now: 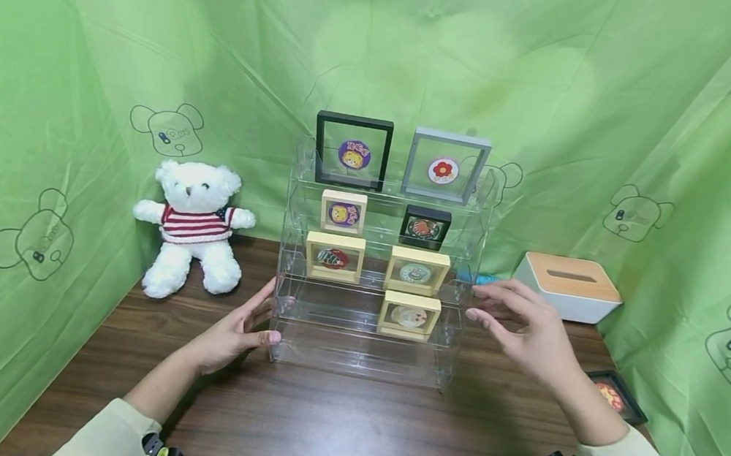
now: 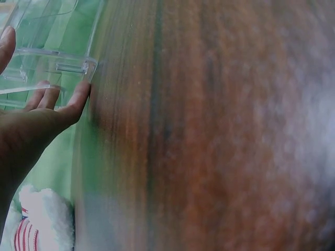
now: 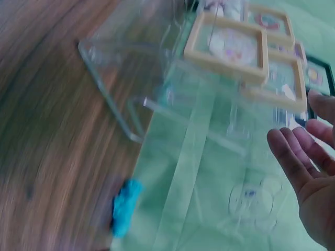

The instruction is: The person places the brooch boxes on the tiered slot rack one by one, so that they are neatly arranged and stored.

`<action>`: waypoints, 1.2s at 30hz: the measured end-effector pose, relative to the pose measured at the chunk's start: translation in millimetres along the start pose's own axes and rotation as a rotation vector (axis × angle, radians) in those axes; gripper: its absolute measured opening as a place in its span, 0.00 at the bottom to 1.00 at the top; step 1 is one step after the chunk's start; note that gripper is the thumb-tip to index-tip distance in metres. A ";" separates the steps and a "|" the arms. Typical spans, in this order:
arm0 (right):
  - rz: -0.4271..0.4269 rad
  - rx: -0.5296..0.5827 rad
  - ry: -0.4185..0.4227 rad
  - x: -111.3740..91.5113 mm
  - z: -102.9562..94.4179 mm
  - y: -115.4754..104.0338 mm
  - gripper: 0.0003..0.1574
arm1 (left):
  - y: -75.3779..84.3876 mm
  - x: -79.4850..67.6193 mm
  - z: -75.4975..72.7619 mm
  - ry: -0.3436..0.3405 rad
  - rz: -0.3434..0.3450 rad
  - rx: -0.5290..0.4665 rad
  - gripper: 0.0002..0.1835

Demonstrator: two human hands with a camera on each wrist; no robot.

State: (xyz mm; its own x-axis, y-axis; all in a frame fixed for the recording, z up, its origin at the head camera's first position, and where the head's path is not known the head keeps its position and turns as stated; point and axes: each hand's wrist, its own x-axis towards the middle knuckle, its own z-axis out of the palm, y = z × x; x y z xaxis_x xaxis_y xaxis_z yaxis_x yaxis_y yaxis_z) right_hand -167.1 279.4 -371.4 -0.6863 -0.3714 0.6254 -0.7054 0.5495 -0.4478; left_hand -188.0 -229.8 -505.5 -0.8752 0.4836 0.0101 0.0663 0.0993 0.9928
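Note:
A clear acrylic tiered display stand [image 1: 359,359] stands on the table, holding several small frames with round badges inside. My left hand [image 1: 232,336] touches its left side, thumb at the front edge and fingers extended along the side. In the left wrist view, the fingertips meet the stand's clear edge [image 2: 73,68]. Beside the right side is my right hand [image 1: 530,332], fingers loosely bent with nothing between them. A black frame [image 1: 353,151] and a grey frame [image 1: 447,166] top the stand. Lowest sits a cream frame [image 1: 409,316], on the right.
A white teddy bear [image 1: 192,230] in a striped shirt sits at the back left. At the back right stands a tissue box [image 1: 567,288] with a wooden lid. A black frame with a red badge [image 1: 615,396] lies at the right edge. Something blue [image 3: 125,208] lies behind the stand.

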 end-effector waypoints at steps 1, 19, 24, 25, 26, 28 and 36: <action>0.022 -0.017 -0.003 -2.5 -5.1 3.0 0.29 | 0.0 0.0 0.0 0.000 0.001 0.002 0.58; 0.131 -0.399 -0.045 -62.3 -76.3 105.0 0.29 | 0.5 -1.2 0.8 -0.004 0.003 0.004 0.57; 0.232 -0.491 -0.108 -83.2 -90.2 129.7 0.25 | 1.5 -0.7 1.1 -0.001 -0.003 0.011 0.57; 0.247 -0.501 -0.125 -87.3 -92.7 133.8 0.24 | 1.8 -0.6 1.0 0.002 -0.008 0.011 0.57; 0.257 -0.503 -0.140 -91.4 -94.6 137.9 0.23 | 2.1 -0.5 1.1 0.006 -0.012 0.009 0.57; 0.287 -0.506 -0.178 -99.9 -99.0 146.6 0.21 | 2.8 -0.2 1.5 0.008 -0.019 -0.001 0.58; 0.355 -0.553 -0.278 -133.9 -111.1 173.5 0.20 | 3.7 -1.0 1.0 0.011 -0.028 0.002 0.58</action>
State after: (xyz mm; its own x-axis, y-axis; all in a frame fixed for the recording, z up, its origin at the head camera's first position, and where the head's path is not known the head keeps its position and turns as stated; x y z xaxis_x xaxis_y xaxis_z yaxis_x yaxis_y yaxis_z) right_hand -177.8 507.6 -461.8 -0.9296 -0.2360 0.2830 -0.2879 0.9445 -0.1581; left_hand -186.5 -229.0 -501.9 -0.8819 0.4712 -0.0166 0.0423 0.1141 0.9926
